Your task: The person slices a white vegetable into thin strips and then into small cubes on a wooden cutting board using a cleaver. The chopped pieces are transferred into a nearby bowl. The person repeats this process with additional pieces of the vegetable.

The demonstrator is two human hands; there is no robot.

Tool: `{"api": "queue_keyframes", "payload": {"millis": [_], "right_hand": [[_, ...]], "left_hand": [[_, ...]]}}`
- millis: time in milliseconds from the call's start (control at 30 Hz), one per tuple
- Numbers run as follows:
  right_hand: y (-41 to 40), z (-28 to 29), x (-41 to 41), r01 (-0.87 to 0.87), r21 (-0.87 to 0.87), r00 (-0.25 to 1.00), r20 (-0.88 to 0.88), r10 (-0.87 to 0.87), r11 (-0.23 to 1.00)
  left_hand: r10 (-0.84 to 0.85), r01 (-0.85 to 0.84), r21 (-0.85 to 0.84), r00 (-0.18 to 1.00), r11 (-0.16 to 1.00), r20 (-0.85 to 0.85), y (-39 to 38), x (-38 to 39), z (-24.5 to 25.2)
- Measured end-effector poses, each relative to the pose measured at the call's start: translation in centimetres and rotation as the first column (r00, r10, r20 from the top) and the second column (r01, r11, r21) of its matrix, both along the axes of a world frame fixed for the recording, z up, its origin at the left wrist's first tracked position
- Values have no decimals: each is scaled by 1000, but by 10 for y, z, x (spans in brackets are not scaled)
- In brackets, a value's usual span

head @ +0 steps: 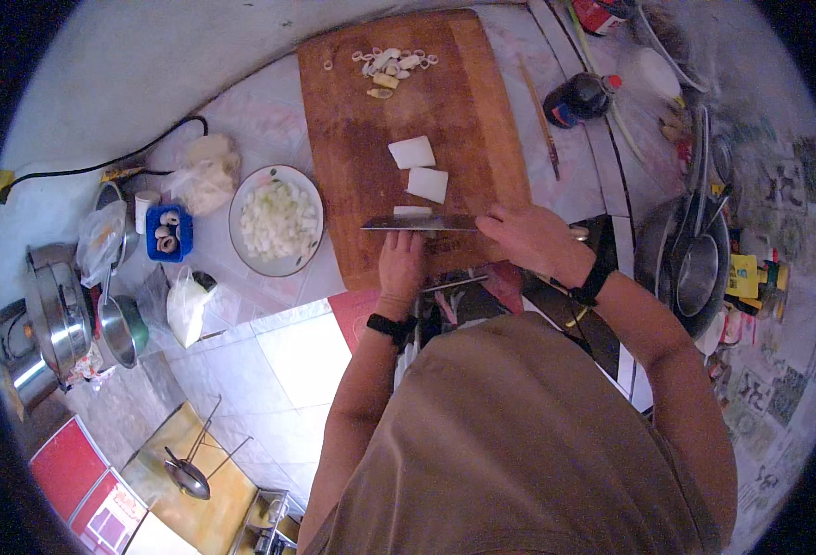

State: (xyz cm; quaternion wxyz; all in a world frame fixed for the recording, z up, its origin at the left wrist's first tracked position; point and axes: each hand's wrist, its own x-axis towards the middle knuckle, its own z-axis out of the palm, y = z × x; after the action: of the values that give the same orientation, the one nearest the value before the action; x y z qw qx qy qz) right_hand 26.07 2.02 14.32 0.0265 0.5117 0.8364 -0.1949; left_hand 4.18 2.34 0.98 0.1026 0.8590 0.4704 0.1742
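My right hand (543,239) grips a cleaver (442,223), its blade lying sideways across the near part of a wooden cutting board (352,173). Close against the near side of the blade are the fingertips of my left hand (402,267); whatever lies under them is hidden. A thin white slice (412,210) shows just beyond the blade. Two white blocks of peeled vegetable (427,184) lie farther up the board. At its far end sits a pile of sliced pale rings and pieces (390,62), perhaps scallion or garlic.
Left of the board, a plate (316,243) holds diced pale vegetable. Beyond it stand a blue container (165,257) of mushrooms and bagged food (207,173). Rightward are a brown stick (539,114), a dark bottle (578,100) with a red cap, and a wok (647,225).
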Motion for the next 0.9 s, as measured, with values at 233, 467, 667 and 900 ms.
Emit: {"api": "queue_keyframes", "payload": {"millis": [233, 467, 667, 900], "right_hand": [[7, 6, -7, 38, -131, 999, 12, -37, 991], [11, -36, -10, 66, -118, 997, -42, -72, 991], [16, -35, -6, 51, -146, 996, -59, -60, 988], [14, -20, -3, 14, -68, 984, -174, -26, 998]], "left_hand": [[-9, 9, 2, 1000, 1000, 10, 1, -1, -2], [-9, 6, -112, 1000, 994, -24, -4, -2, -4], [-24, 22, 29, 997, 999, 68, 0, 1, 0], [-6, 2, 42, 995, 999, 98, -3, -1, -13]]}}
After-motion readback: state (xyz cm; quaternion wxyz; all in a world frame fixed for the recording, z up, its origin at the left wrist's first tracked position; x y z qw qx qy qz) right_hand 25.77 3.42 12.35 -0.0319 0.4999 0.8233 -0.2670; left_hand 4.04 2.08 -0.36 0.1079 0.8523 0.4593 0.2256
